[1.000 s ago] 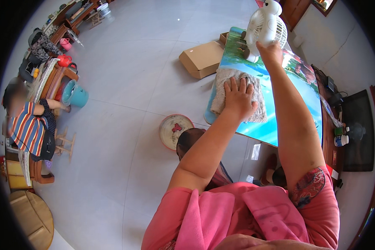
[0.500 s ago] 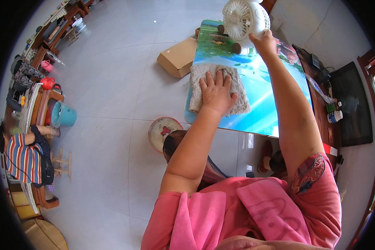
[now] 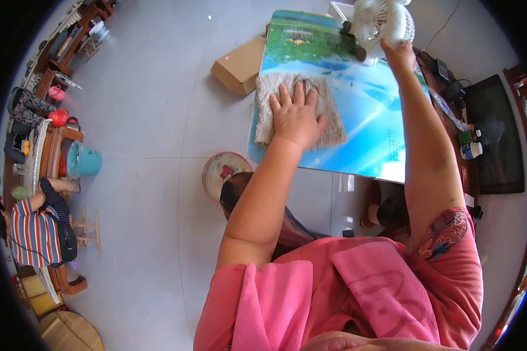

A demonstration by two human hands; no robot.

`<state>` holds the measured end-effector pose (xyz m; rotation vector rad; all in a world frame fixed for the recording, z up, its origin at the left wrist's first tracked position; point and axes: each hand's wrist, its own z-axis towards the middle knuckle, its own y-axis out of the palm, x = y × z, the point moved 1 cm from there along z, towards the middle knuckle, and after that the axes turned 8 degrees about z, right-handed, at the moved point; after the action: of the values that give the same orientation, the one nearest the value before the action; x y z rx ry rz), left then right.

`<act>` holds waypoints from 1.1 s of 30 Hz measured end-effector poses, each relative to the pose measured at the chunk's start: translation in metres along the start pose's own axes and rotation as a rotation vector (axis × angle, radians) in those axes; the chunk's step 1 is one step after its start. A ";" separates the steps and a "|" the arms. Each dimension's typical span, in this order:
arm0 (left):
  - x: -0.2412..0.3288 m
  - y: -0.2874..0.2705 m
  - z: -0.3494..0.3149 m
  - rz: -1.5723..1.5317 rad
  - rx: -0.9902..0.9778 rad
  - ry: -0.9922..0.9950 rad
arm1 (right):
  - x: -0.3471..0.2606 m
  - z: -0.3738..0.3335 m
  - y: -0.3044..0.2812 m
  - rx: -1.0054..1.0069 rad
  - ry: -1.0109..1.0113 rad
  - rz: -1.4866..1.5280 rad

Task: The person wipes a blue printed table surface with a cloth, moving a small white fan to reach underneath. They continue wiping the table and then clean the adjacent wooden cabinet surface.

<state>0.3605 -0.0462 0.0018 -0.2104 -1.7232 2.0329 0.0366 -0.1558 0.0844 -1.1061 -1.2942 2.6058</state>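
Note:
My left hand (image 3: 298,120) lies flat with its fingers spread on a folded, shaggy beige cloth (image 3: 332,126). The cloth rests near the left edge of a table (image 3: 369,143) with a glossy blue and green printed top. At the table's far right, my right hand (image 3: 400,57) grips the near side of a white fan (image 3: 397,26) with a round grille. Dark round parts show at the fan's left side. Whether the fan touches the tabletop I cannot tell, and part of it is cut off by the upper edge.
A brown cardboard box (image 3: 238,65) is left of the table, with a round basin (image 3: 218,175) nearer me on the floor. Along the right wall stand bottles (image 3: 471,150) and a dark screen (image 3: 494,140). Far left, a person in a striped shirt (image 3: 36,231) sits near a teal bucket (image 3: 89,158).
The fan in my right hand has moved right, uncovering more of the printed far end of the table. My left hand stays flat on the cloth. The whole view has shifted slightly.

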 end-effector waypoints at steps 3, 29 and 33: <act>0.001 0.001 0.001 0.000 -0.005 0.012 | 0.026 0.019 -0.005 0.020 0.016 -0.073; -0.110 0.003 0.003 -1.137 0.041 -0.555 | -0.086 -0.235 0.043 -0.586 -0.782 0.093; -0.108 0.006 0.002 -1.243 -0.017 -0.597 | -0.078 -0.191 0.075 -0.609 -0.662 -0.046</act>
<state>0.4531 -0.0959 -0.0225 1.2538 -1.4908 1.1329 0.2307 -0.0988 0.0003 -0.1717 -2.3008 2.7067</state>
